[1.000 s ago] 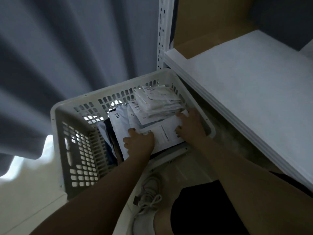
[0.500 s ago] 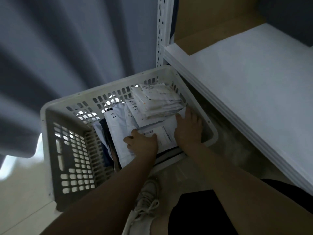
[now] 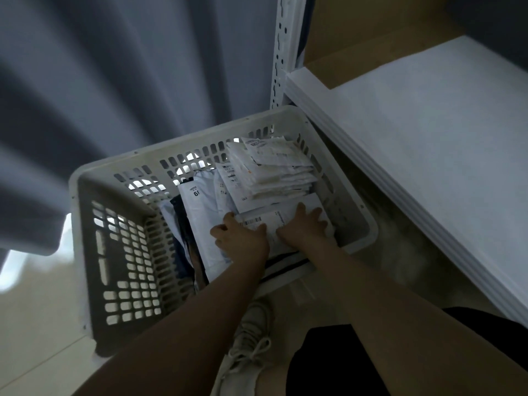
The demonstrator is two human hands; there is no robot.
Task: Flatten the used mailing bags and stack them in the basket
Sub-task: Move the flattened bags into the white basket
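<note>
grey curtain (image 3: 114, 81), white shelf (image 3: 428, 144), pale sneaker (image 3: 251, 352)

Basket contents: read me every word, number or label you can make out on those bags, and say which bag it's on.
"61", as seen from here, on the white bag left of the pile; possibly upside down.
Barcode label on the bag pressed by the left hand and right hand: print too small.
Top label on the folded pile: blurred, unreadable.

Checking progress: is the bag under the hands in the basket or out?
In. The mailing bag lies inside the basket, left hand and right hand pressing it.
</note>
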